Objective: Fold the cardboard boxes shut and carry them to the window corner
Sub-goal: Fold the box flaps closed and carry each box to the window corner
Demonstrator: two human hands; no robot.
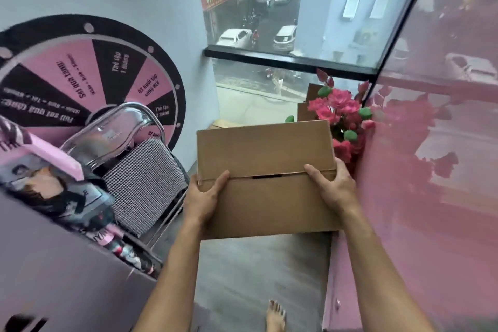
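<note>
Beyond our hands, we see the tall glass window [283,8] meeting the glossy pink wall [444,143], with the round pink-and-black prize wheel [89,75] off past our left hand. Between our hands we carry the plain brown cardboard box [265,170], flaps folded shut, above the grey floor [256,277]. Pink artificial flowers [341,110] stand just beyond it. Our left hand [203,202] grips its near left edge; our right hand [332,186] clamps the right.
</note>
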